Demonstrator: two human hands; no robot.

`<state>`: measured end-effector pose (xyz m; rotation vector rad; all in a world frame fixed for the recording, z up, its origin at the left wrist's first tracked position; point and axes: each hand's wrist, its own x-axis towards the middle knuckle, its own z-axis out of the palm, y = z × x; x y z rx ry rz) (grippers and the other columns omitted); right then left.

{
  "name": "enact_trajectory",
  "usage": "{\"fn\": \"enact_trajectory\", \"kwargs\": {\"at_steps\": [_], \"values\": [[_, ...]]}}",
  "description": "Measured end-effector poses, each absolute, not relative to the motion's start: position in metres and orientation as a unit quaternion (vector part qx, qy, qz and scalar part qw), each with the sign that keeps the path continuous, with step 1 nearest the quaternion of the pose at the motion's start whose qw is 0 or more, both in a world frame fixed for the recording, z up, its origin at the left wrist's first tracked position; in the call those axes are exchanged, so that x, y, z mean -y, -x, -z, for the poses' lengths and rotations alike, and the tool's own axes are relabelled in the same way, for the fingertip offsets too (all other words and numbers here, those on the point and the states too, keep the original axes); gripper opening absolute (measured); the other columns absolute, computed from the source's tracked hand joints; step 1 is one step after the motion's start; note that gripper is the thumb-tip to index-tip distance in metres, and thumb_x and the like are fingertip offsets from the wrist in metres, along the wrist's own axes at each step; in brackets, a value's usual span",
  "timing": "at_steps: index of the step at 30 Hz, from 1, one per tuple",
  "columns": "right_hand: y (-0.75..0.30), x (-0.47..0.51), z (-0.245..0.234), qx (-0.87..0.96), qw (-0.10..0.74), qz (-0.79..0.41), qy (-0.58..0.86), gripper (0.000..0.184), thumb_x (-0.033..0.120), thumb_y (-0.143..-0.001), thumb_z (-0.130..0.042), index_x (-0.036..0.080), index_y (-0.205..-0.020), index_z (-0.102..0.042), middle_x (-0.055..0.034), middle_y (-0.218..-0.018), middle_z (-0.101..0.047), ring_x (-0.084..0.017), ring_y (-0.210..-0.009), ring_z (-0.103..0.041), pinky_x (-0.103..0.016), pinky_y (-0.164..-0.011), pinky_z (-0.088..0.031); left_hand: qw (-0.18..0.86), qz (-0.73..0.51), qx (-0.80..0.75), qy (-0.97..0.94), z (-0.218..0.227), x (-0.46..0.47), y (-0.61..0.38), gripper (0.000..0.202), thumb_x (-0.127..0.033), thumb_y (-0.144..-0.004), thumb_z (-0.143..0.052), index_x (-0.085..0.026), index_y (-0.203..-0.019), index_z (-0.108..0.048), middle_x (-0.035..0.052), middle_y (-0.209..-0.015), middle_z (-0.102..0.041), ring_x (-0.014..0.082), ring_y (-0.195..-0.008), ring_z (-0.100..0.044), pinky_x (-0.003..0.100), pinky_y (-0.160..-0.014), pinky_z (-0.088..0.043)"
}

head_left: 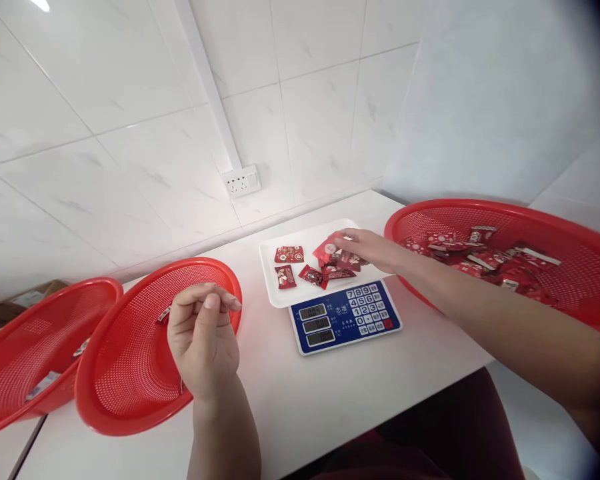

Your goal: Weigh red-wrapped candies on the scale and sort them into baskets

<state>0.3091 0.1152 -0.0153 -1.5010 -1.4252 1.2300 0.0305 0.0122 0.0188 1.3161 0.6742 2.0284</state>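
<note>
My right hand [363,248] is over the white tray [270,285] of a digital scale [347,315], its fingers closed on a small red snack packet [327,249]. Under and beside it lies a loose pile of red packets [337,272], partly covered by the hand. Two more, a patterned packet [289,254] and a darker red packet [285,277], rest apart on the tray's left side. My left hand [205,333] is raised in front of the middle red basket [130,347], fingers curled in and thumb against them, with nothing visible in its grasp.
At the right, a large red basket [480,207] holds many red packets. Another red basket [55,300] stands far left, with a few packets inside. Cardboard boxes [25,303] sit behind it. A tiled wall with a power socket [241,181] borders the white table [280,400].
</note>
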Motion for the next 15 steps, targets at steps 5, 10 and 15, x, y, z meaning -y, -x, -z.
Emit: {"fn": "enact_trajectory", "kwargs": {"at_steps": [5, 10, 15], "values": [[-0.305, -0.114, 0.029, 0.506, 0.418, -0.473, 0.588, 0.048, 0.043, -0.084, -0.061, 0.024, -0.127, -0.054, 0.0033, -0.065, -0.054, -0.008, -0.052, -0.042, -0.02, -0.043, -0.032, 0.307, -0.773, -0.247, -0.498, -0.02, -0.01, -0.026, 0.009, -0.015, -0.08, -0.065, -0.02, -0.086, -0.07, -0.0016, -0.066, -0.063, 0.0093, -0.061, -0.06, 0.021, -0.057, -0.052], [-0.328, -0.067, 0.039, 0.447, 0.48, -0.519, 0.548, 0.045, 0.038, -0.077, -0.068, 0.026, -0.118, -0.059, -0.001, -0.086, -0.064, -0.01, -0.067, -0.057, -0.02, -0.053, -0.046, 0.294, -0.776, -0.241, -0.503, -0.022, -0.009, -0.023, 0.011, -0.014, -0.081, -0.064, -0.021, -0.087, -0.07, -0.002, -0.065, -0.062, 0.0098, -0.061, -0.059, 0.022, -0.056, -0.051], [-0.357, -0.02, 0.052, 0.382, 0.562, -0.516, 0.522, 0.044, 0.031, -0.069, -0.074, 0.03, -0.112, -0.062, -0.0013, -0.099, -0.067, -0.011, -0.082, -0.063, -0.022, -0.07, -0.052, 0.285, -0.784, -0.233, -0.5, -0.023, -0.008, -0.025, 0.014, -0.01, -0.081, -0.061, -0.02, -0.087, -0.07, -0.0023, -0.067, -0.063, 0.0096, -0.06, -0.058, 0.023, -0.055, -0.05]]}}
